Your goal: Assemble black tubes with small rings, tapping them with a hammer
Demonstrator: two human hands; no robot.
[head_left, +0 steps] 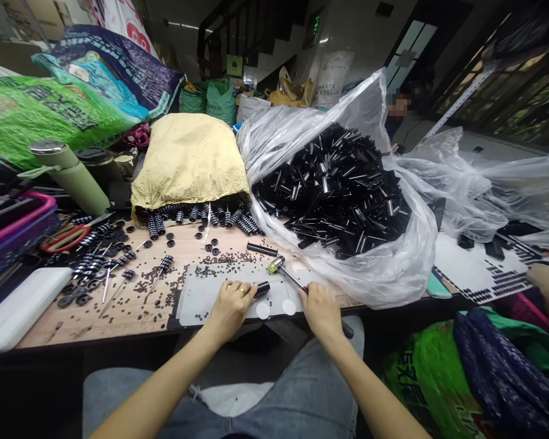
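Note:
My left hand (231,303), with a ring on one finger, is closed around a short black tube (262,289) just above a pale plastic board (194,291) at the table's front edge. A small hammer (291,278) is gripped by its handle in my right hand (321,310). Its metal head, with a yellow-green face, points to the left, beyond the tube and apart from it. Two white discs (288,306) lie on the board between my hands. Another black tube (262,249) rests behind the board. Many tiny black rings (224,263) are scattered around there.
A clear plastic bag (407,268) full of black tubes (343,189) stands behind my right hand. Left of it, a yellow sack (190,155) spills ribbed black pieces. Red-handled scissors (66,239), a white box (25,308) and a green flask (73,177) are at left. Another person's hand (546,280) shows far right.

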